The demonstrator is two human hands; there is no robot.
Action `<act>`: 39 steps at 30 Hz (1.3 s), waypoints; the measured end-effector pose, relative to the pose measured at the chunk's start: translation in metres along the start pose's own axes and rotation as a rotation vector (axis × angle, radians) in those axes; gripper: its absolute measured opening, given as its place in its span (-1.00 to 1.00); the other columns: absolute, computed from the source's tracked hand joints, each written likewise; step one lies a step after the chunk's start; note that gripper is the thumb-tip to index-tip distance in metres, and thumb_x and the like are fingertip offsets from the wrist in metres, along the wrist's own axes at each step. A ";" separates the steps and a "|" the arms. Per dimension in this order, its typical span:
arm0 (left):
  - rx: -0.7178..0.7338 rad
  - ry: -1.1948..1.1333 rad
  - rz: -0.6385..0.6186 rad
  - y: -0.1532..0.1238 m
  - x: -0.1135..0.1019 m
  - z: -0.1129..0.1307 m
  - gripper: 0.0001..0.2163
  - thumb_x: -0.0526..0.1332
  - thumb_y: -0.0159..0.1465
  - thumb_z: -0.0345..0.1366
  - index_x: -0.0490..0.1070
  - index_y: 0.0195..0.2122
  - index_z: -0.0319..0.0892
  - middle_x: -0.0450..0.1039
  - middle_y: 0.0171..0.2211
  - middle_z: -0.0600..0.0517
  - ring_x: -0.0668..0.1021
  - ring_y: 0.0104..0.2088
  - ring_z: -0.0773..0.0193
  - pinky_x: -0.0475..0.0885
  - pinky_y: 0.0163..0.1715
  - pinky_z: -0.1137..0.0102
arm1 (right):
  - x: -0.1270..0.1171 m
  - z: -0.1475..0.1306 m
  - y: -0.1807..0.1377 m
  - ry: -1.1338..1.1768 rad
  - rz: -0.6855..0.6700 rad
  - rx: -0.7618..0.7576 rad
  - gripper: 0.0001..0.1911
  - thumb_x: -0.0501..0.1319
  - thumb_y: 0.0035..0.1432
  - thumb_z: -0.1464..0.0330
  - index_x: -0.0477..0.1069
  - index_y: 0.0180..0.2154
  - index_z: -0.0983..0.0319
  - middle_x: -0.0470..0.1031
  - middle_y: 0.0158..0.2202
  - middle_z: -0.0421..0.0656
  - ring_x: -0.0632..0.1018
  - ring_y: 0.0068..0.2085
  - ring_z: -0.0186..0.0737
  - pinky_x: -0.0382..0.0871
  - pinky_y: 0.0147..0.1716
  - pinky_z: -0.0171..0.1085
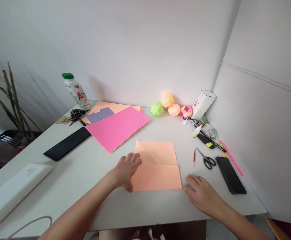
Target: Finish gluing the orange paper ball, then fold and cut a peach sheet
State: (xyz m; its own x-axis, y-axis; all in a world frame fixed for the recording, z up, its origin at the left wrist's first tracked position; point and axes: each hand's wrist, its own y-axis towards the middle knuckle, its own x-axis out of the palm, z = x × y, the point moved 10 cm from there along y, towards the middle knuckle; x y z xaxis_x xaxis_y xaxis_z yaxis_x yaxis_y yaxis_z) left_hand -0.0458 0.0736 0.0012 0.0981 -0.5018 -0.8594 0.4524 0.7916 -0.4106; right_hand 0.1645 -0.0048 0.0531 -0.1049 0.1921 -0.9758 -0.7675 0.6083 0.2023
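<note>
A peach sheet of paper point(156, 176) lies flat on the table with a crease running across its middle. My left hand point(128, 168) rests at the sheet's left side, fingers apart, their tips over the paper and the thumb by its lower left corner. Just beyond the lower right corner, my right hand point(199, 191) lies on the table, holding nothing, its fingers loosely bent. Closest to this hand are a red pen-like stick point(194, 156) and scissors with black handles point(207, 161).
Pink paper point(118, 128) overlaps other sheets at the back left. Paper polyhedra point(157, 109) stand against the wall. A bottle point(77, 91), a black flat slab point(68, 144) and a white long device point(18, 193) are leftward. A black case point(230, 175) lies far right.
</note>
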 end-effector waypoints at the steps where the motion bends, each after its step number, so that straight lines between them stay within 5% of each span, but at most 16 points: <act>1: 0.036 -0.054 0.027 0.000 0.001 -0.004 -0.25 0.42 -0.31 -0.29 0.31 0.00 -0.16 0.15 0.19 -0.20 0.18 0.18 -0.19 0.21 0.06 0.05 | -0.003 -0.008 0.010 0.038 0.055 -0.023 -0.74 -0.02 0.20 0.57 0.40 -0.26 0.22 0.45 -0.27 -0.04 0.45 -0.17 -0.12 0.32 -0.27 -0.16; 4: 0.134 -0.265 0.153 0.003 -0.004 -0.022 -0.45 0.37 -0.12 -0.12 0.36 -0.06 -0.06 0.18 0.19 -0.09 0.13 0.22 -0.16 0.11 0.13 -0.01 | 0.002 -0.037 0.040 0.081 0.121 -0.130 -0.79 0.01 0.22 0.53 0.39 -0.21 0.26 0.45 -0.24 -0.03 0.44 -0.19 -0.13 0.32 -0.27 -0.16; 7: 0.156 -0.504 0.301 0.005 -0.016 -0.040 -0.82 0.16 0.17 -0.13 0.45 -0.28 -0.06 0.37 0.04 -0.04 0.32 0.10 -0.03 0.22 0.08 0.06 | 0.026 -0.057 0.063 0.020 0.037 -0.209 -0.78 0.04 0.12 0.64 0.38 -0.30 0.28 0.42 -0.34 -0.08 0.40 -0.31 -0.19 0.24 -0.44 -0.25; 11: 0.132 -0.607 0.420 0.002 -0.030 -0.043 -0.74 -0.01 0.30 -0.17 0.44 -0.27 -0.10 0.47 -0.13 -0.08 0.48 -0.14 0.10 0.43 -0.21 0.26 | 0.050 -0.056 0.073 -0.078 -0.085 -0.220 -0.71 0.07 -0.13 0.76 0.31 -0.48 0.27 0.37 -0.43 -0.08 0.33 -0.40 -0.22 0.05 -0.57 -0.30; 18: 0.534 -0.547 0.532 -0.016 -0.038 0.012 -0.63 0.34 0.06 -0.10 0.45 -0.12 -0.11 0.48 -0.05 -0.11 0.45 0.03 0.00 0.34 0.05 0.17 | 0.042 0.002 0.091 0.330 -0.024 0.085 -0.84 0.07 -0.07 0.60 0.27 -0.51 0.23 0.39 -0.48 -0.17 0.35 -0.47 -0.30 0.14 -0.53 -0.33; 21: 0.381 -0.593 0.586 -0.008 -0.033 0.004 -0.87 0.19 0.21 -0.21 0.46 -0.32 -0.13 0.53 -0.28 -0.05 0.53 -0.23 0.14 0.42 -0.17 0.26 | 0.031 0.025 0.100 0.362 0.019 0.159 -0.83 0.05 -0.08 0.59 0.24 -0.52 0.22 0.37 -0.52 -0.23 0.34 -0.53 -0.37 0.16 -0.55 -0.39; 25: 0.168 -0.841 0.618 -0.001 -0.029 -0.015 -0.75 0.14 0.26 -0.14 0.40 -0.47 -0.16 0.45 -0.45 0.02 0.46 -0.43 0.27 0.37 -0.41 0.40 | 0.020 0.033 0.112 0.434 0.067 0.217 -0.84 0.07 -0.04 0.57 0.28 -0.46 0.20 0.43 -0.48 -0.25 0.41 -0.50 -0.38 0.25 -0.52 -0.42; 31: 0.202 -1.067 0.580 0.001 -0.022 -0.011 -0.73 0.24 0.19 -0.07 0.45 -0.48 -0.18 0.45 -0.47 0.04 0.45 -0.43 0.29 0.37 -0.37 0.41 | 0.018 0.003 0.137 0.816 0.267 0.270 -0.90 0.06 0.13 0.45 0.31 -0.40 0.19 0.44 -0.44 -0.20 0.48 -0.44 -0.33 0.41 -0.48 -0.40; 39: 0.237 -1.038 0.631 -0.007 -0.023 -0.003 -0.74 0.21 0.22 -0.10 0.45 -0.50 -0.16 0.48 -0.47 0.02 0.49 -0.42 0.26 0.39 -0.37 0.40 | 0.022 0.000 0.138 0.844 0.335 0.302 -0.91 0.08 0.02 0.47 0.26 -0.48 0.18 0.44 -0.50 -0.23 0.48 -0.47 -0.33 0.41 -0.48 -0.39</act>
State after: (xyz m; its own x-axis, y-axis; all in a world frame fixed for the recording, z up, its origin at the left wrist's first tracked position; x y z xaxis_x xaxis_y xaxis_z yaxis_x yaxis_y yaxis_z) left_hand -0.0535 0.0805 0.0230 0.9643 -0.1794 -0.1945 0.2094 0.9669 0.1461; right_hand 0.0557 0.0833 0.0597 -0.8016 -0.1545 -0.5776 -0.4315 0.8182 0.3799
